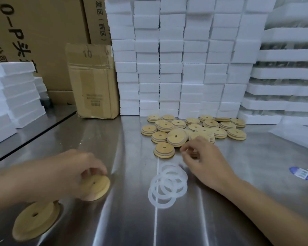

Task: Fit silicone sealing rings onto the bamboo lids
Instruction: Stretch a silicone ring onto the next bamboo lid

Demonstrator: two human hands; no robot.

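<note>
Steel table [124, 221], white boxes [169, 68] stacked behind. Left hand [71, 173] grips lid [96, 186], fingers curled over rim. Right hand [203, 158] curled at lid pile [194, 127]; grip unclear. Rings [167, 186] between hands.

Heaped round bamboo lids [194, 128], pale, centre-holed, lying far centre. Overlapping translucent white rings [167, 185] flat just nearer. Leftward, tilted lid [98, 187] gripped in left hand [66, 174] — another lid [35, 217] flat nearby.

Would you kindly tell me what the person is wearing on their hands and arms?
The left hand and right hand are bare: no gloves, rings or watch show. Both forearms are uncovered as well, with no sleeve in view. The left hand is blurred, so fine detail there is uncertain.
</note>
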